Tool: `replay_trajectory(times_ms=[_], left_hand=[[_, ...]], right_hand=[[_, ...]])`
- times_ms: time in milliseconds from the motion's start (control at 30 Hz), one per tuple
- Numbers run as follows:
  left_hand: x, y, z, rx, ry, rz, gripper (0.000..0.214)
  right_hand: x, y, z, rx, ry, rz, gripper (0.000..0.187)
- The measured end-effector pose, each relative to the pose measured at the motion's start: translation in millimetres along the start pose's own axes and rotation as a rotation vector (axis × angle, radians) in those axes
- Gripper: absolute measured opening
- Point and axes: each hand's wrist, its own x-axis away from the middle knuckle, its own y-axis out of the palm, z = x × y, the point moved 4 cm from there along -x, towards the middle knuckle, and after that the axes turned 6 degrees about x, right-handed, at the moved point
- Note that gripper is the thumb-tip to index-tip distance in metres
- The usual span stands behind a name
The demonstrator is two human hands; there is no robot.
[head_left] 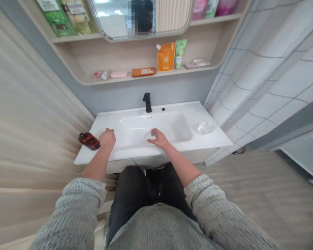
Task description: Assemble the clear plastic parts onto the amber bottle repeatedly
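Observation:
My right hand (158, 138) is over the front half of the white sink basin (169, 125). Thumb and fingers pinch a small clear and white object (150, 135) that looks like plastic; its exact kind is hard to make out. My left hand (107, 137) is over the left side of the counter, its fingers curled in. Whatever those fingers may hold is hidden. Just left of that wrist is a dark brown bottle (89, 141) with no cap on its neck. It appears tilted to the left in this wide view.
A black faucet (147, 102) rises behind the basin. Crumpled clear plastic (205, 127) lies on the right counter. Above, a shelf (114, 82) holds an orange pouch (166, 57), a green tube (180, 53) and small items under a mirror (114, 21). A curtain (28, 121) hangs at left.

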Motion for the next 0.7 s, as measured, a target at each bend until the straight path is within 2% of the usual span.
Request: replay_trajectory(times_ms=[267, 500, 633, 700], left_hand=[[-7, 2.7, -9, 0.129, -0.046, -0.058, 0.022], [-15, 2.6, -9, 0.124, -0.094, -0.108, 0.021], [-17, -1.5, -9, 0.130, -0.133, -0.131, 0.020], [-12, -7.9, -4, 0.167, -0.135, -0.105, 0.020]], right_hand=[[1, -2, -2, 0.042, 0.001, 0.002, 0.060], [2, -3, -2, 0.042, 0.006, 0.005, 0.062], [3, -3, -3, 0.069, 0.000, 0.011, 0.062], [3, -4, -4, 0.078, -0.003, 0.013, 0.062]])
